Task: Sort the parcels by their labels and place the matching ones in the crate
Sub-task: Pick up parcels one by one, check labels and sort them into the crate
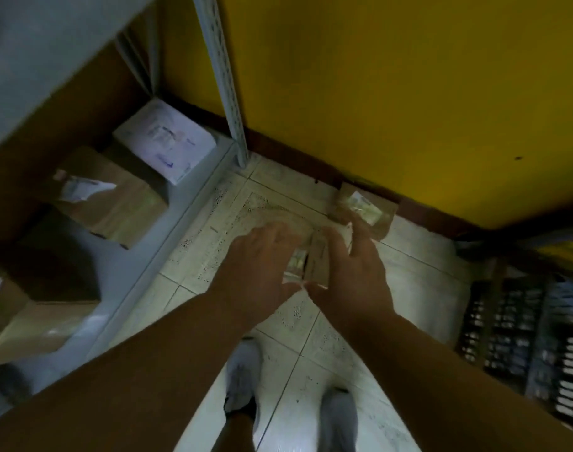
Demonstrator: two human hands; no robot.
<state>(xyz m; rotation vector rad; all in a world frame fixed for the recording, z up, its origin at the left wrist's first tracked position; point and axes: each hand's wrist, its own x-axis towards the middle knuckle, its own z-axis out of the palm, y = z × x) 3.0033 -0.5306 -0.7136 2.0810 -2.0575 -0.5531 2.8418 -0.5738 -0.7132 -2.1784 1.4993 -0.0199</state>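
A small brown parcel [316, 264] with a pale label sits between my two hands, low over the tiled floor. My left hand [262, 259] holds its left side, fingers over the top and thumb under the near edge. My right hand [355, 269] lies against its right side with fingers spread and fairly straight. A second brown parcel [365, 207] with a label lies on the floor against the yellow wall, just beyond my right fingertips. A dark slatted crate [523, 337] stands on the floor at the right. The whole view is blurred.
A grey metal shelf [180, 216] runs along the left, bearing a white box [164, 141] and brown cardboard boxes [115, 203]. Its upright post [226, 93] meets the floor near the wall. My two shoes [242, 373] stand on the tiles below.
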